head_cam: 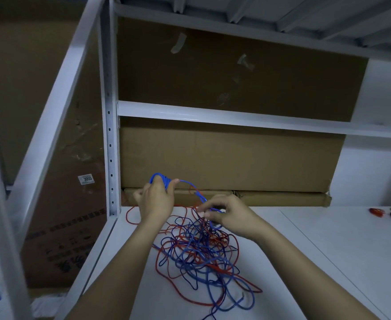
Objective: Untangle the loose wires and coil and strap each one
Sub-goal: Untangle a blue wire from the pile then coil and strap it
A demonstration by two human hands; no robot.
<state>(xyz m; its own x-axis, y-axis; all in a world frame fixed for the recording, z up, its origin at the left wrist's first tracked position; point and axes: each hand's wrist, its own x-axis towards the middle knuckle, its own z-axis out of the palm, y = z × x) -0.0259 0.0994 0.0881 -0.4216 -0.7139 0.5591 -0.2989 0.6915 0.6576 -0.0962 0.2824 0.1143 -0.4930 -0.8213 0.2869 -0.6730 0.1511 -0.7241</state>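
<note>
Left hand [155, 199] grips blue wire [185, 182] coil; right hand [229, 215] pinches strand above tangle [199, 257].

- A tangle of loose wires [201, 255] lies on the shelf surface [316, 262], near its left edge.
- The left hand [156, 199] is raised behind the tangle with a small coil [161, 179] wound on it.
- The right hand [226, 215] is to its right, above the tangle's far side; a wire strand [195, 191] runs between them.
- Cardboard boxes [231, 158] stand behind, at the shelf's back.
- Coiled bundles [390, 213] lie far right.
- An upright post [110, 135] stands left.
</note>
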